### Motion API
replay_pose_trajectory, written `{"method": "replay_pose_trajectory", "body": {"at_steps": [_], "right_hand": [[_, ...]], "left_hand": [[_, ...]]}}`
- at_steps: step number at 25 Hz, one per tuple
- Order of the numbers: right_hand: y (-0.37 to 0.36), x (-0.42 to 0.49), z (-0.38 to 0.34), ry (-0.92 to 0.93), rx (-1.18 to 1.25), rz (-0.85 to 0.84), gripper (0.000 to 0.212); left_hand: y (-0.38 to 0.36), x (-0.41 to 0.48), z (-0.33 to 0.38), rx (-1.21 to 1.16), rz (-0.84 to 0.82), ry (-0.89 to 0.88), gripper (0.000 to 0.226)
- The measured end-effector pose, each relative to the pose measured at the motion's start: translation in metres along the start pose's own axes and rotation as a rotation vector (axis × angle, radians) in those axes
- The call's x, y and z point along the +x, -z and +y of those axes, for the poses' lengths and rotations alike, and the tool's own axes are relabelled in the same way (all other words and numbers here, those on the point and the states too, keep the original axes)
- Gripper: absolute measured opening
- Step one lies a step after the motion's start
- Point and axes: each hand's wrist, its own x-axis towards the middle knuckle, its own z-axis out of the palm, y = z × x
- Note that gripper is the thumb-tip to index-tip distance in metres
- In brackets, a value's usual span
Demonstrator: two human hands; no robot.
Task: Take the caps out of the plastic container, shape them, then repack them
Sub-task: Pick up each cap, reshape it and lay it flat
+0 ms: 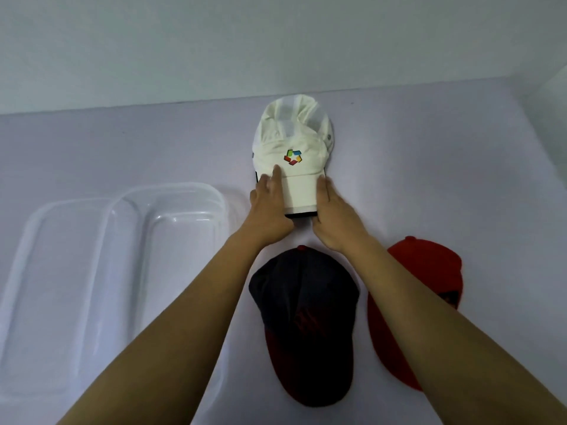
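Nearest to you, the dark cap [303,317] lies on the table [429,148] between your two forearms, with its reddish brim towards you. Just beside it on the right is the red cap [425,265], partly hidden under your right arm. On the left stands the clear plastic container [181,191], and a flatter clear piece [46,240] lies against its left side; both hold nothing.

Further out, your left hand [270,204] holds the left edge of the brim of the white cap [291,142], with the index finger stretched onto the front panel, near the coloured logo. Your right hand [334,216] holds the right edge of the same brim, fingers curled along it. The white cap rests on the table, its crown pointing to the wall [276,41] and close to it.
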Motion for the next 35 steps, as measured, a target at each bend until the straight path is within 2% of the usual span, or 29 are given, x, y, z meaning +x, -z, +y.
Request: {"method": "replay_pose_trajectory", "body": {"at_steps": [1,3,5,7,11,13,15,19,21,25,27,30,32,35], "right_hand": [[0.002,0.0,-0.003,0.012,-0.01,0.025,0.074],[0.006,-0.001,-0.008,0.052,-0.015,0.097,0.071],[0.011,-0.002,-0.01,0.054,0.035,0.186,0.073],[0.018,-0.002,-0.011,0.059,0.13,0.243,0.076],[0.02,-0.009,-0.027,0.099,0.426,0.288,0.069],[0.017,-0.014,-0.039,0.077,0.619,0.282,0.064],[0.019,-0.015,-0.042,0.063,0.708,0.275,0.062],[0.036,-0.023,-0.031,0.142,0.644,0.214,0.068],[0.038,-0.028,-0.034,0.169,0.713,0.214,0.068],[0.027,-0.036,-0.065,0.145,1.105,0.237,0.067],[0.032,-0.036,-0.062,0.197,1.05,0.259,0.068],[0.041,-0.039,-0.038,0.306,0.689,0.267,0.073],[0.04,-0.045,-0.023,0.344,0.508,0.294,0.083],[0.037,-0.051,-0.017,0.397,0.354,0.332,0.086]], "left_hand": [[-0.003,0.004,-0.002,0.078,0.046,-0.044,0.097],[-0.008,0.008,-0.004,0.166,0.14,-0.11,0.086],[-0.011,0.008,-0.005,0.135,0.178,-0.157,0.074],[-0.013,0.005,-0.008,0.091,0.233,-0.251,0.073],[-0.005,-0.002,-0.01,-0.218,0.264,-0.4,0.071],[-0.001,-0.009,-0.004,-0.402,0.263,-0.425,0.069],[-0.002,-0.017,0.0,-0.524,0.258,-0.406,0.071],[0.004,-0.014,-0.017,-0.38,0.309,-0.472,0.084],[0.015,-0.015,-0.02,-0.398,0.33,-0.483,0.083],[0.012,-0.034,0.008,-0.841,0.23,-0.39,0.067],[0.009,-0.041,0.008,-0.914,0.221,-0.367,0.072],[0.019,-0.043,-0.016,-0.729,0.087,-0.373,0.098],[0.031,-0.044,-0.026,-0.763,0.011,-0.395,0.105],[0.061,-0.028,-0.021,-0.905,0.202,-0.311,0.091]]}}
